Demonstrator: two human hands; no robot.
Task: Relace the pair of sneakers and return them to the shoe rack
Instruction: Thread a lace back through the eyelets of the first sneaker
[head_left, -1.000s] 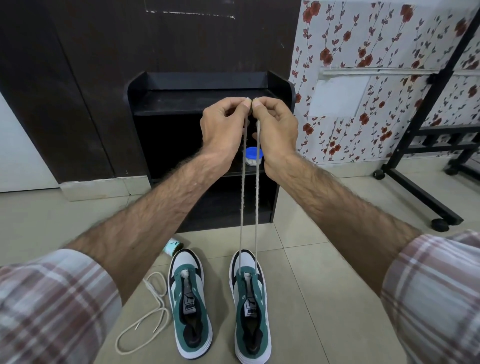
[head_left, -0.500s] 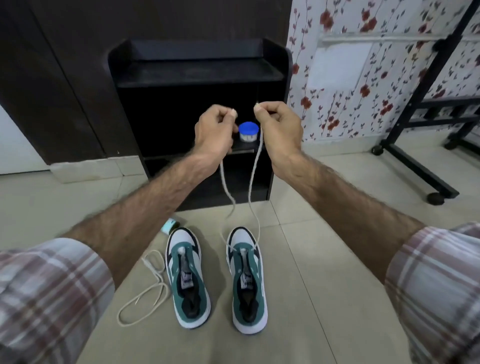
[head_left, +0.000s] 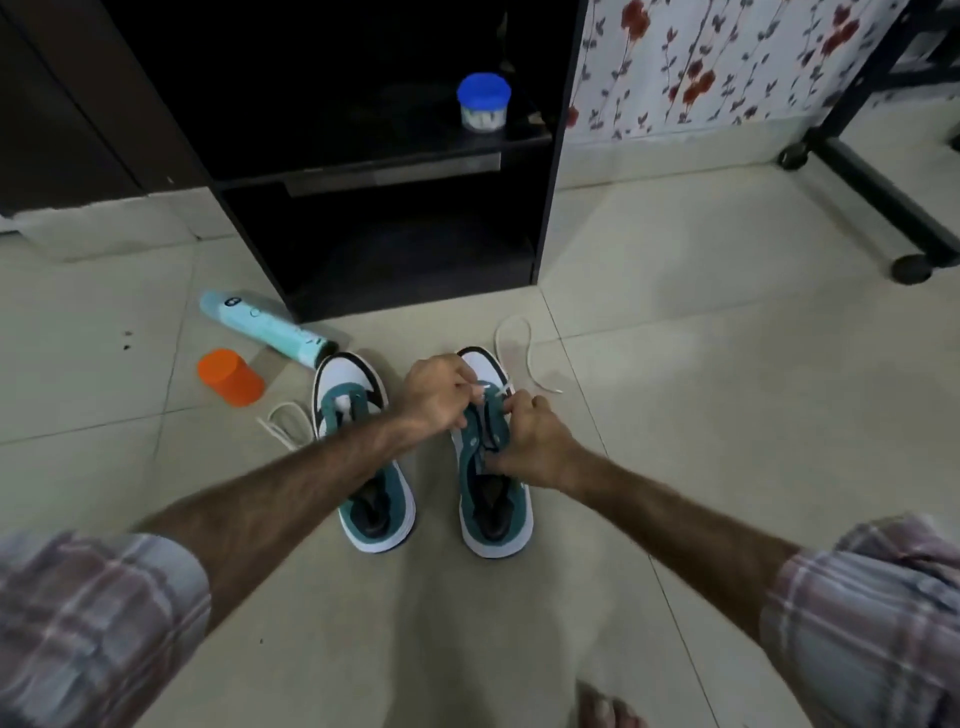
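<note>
The left hand had its fingers curled, pinching the white lace at the front eyelets of the right sneaker. The right hand was curled too, pinching the lace or the shoe's edge on the other side; which one was too blurry to tell.

Half a second before, both hands held the 2 lace ends up high in front of the shoe rack. By now they had dropped down onto the shoe, and the lace end lay in a loose loop on the floor by the toe. That probably meant the ends were evened out and threading the next holes could start.

Both sneakers sat on the floor just in front of the rack, side by side. Their long way ran from the person toward the rack, toes pointing at the rack. The left sneaker had no lace in it yet; its lace lay beside it.
</note>
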